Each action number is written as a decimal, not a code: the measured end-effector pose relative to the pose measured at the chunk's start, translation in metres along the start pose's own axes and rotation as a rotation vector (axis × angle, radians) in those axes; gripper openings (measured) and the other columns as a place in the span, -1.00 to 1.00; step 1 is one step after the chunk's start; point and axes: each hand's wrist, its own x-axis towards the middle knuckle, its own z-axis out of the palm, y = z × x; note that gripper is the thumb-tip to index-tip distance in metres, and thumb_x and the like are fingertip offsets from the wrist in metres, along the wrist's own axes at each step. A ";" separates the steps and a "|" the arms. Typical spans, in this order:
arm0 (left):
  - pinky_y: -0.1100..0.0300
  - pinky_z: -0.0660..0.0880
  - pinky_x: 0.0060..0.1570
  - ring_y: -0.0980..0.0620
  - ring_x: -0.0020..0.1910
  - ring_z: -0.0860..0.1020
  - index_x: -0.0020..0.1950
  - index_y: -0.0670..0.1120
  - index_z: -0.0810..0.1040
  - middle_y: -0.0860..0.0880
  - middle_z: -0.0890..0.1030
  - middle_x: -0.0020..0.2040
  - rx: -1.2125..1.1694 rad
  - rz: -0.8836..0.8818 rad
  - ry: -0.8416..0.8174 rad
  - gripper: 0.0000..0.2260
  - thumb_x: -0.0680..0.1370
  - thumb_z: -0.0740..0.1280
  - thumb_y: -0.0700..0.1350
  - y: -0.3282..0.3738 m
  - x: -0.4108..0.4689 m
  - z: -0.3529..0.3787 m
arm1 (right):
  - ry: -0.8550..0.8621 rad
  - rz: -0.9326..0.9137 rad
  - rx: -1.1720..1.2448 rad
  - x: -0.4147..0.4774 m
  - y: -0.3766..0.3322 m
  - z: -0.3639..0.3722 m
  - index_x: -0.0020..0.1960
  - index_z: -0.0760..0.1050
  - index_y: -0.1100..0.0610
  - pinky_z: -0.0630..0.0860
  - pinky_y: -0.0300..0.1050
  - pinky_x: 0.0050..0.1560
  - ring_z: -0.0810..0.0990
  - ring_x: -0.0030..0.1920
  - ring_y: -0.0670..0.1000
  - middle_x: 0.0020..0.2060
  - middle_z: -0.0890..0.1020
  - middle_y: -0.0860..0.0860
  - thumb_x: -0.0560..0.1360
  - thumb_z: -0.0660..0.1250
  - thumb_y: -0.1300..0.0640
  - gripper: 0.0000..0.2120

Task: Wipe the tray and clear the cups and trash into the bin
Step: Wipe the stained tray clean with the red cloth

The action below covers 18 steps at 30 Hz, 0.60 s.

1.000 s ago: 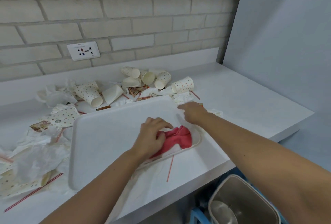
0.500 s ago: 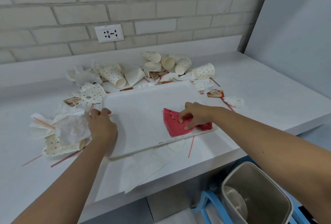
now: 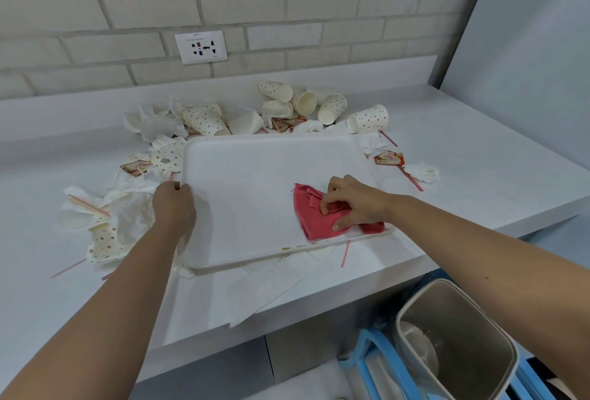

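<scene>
A white tray [image 3: 255,182] lies on the white counter. My left hand [image 3: 174,206] grips its left rim. My right hand [image 3: 354,203] presses a folded red cloth [image 3: 314,217] onto the tray's near right corner. Dotted paper cups [image 3: 367,118] lie tipped over behind the tray, and more cups [image 3: 204,120] lie at the back left. Crumpled napkins [image 3: 127,208], red straws and small wrappers [image 3: 389,158] are scattered around the tray. A steel bin [image 3: 456,342] stands open on the floor at the lower right, below the counter edge.
A brick wall with a socket [image 3: 201,47] runs along the back. A grey panel closes the right side. A flat napkin [image 3: 265,284] lies between the tray and the counter's front edge. A blue frame [image 3: 367,355] stands beside the bin.
My left hand left the cloth and took hold of the tray's left rim. My right hand moved onto the red cloth and now presses it; the view has shifted right.
</scene>
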 end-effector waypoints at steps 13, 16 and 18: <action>0.10 0.38 -0.06 -0.06 -0.15 0.44 -0.32 -0.08 0.45 -0.10 0.47 -0.25 -0.228 -0.008 0.022 -0.76 0.56 0.22 -0.18 0.020 0.002 -0.012 | 0.100 -0.208 -0.127 0.007 -0.041 0.011 0.01 0.61 0.08 0.23 -0.36 -0.16 0.25 -0.04 -0.07 -0.09 0.32 -0.08 0.43 0.40 0.12 -0.84; 0.10 0.39 -0.07 -0.07 -0.16 0.45 -0.18 -0.18 0.54 -0.11 0.49 -0.25 -0.232 -0.003 0.022 -0.83 0.55 0.22 -0.18 0.021 -0.002 -0.013 | 0.126 -0.251 -0.105 0.021 -0.068 0.022 0.01 0.58 0.08 0.38 -0.13 0.02 0.25 -0.04 -0.06 -0.09 0.31 -0.07 0.43 0.39 0.11 -0.84; 0.10 0.38 -0.11 -0.07 -0.19 0.43 -0.29 -0.15 0.49 -0.09 0.46 -0.32 -0.240 0.010 0.034 -0.79 0.55 0.22 -0.19 0.019 -0.002 -0.012 | 0.170 -0.260 -0.064 0.029 -0.089 0.029 0.03 0.56 0.08 0.41 -0.02 0.06 0.26 -0.04 -0.03 -0.08 0.33 -0.03 0.43 0.38 0.12 -0.82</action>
